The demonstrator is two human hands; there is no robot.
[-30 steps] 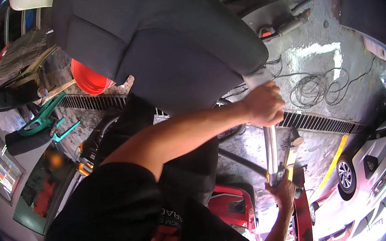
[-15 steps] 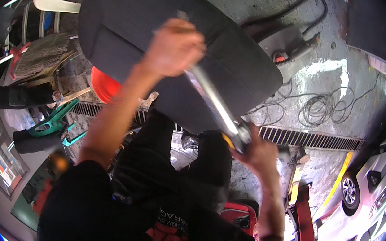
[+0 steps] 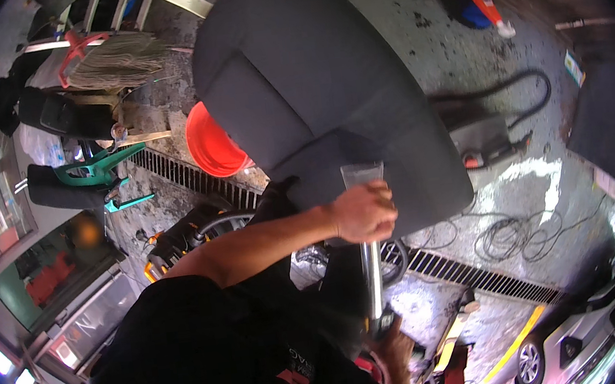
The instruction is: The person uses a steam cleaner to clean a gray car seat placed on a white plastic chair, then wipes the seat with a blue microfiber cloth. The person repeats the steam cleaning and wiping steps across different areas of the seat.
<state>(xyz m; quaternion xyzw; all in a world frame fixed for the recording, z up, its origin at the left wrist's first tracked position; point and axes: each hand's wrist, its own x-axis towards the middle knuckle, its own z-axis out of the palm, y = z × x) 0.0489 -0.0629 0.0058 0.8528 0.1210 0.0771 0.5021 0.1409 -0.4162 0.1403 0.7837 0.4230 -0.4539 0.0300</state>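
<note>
A dark grey fabric car seat cushion [image 3: 308, 63] fills the upper middle. My left hand [image 3: 365, 213] is closed round the front of a vacuum wand [image 3: 372, 275], just behind its clear flared nozzle [image 3: 363, 173]. The nozzle's wide lip rests on or just above the cushion's lower part. Lower down and nearer my body, my right hand [image 3: 393, 345] grips the wand's dark rear end; some of its fingers are hidden. From the nozzle, the silvery tube runs back between my hands.
A red bucket [image 3: 214, 142] stands left of the cushion, beside a floor drain grate [image 3: 476, 271]. Black and orange equipment [image 3: 184, 240] sits below it. Right are a grey machine [image 3: 480, 142] with a hose, a coiled cable [image 3: 510, 237] and a parked car [image 3: 589, 334].
My hands have drawn the wand down toward my body, and it now stands more upright in view. The clear nozzle has come into sight. The view has shifted, so the cushion appears farther right.
</note>
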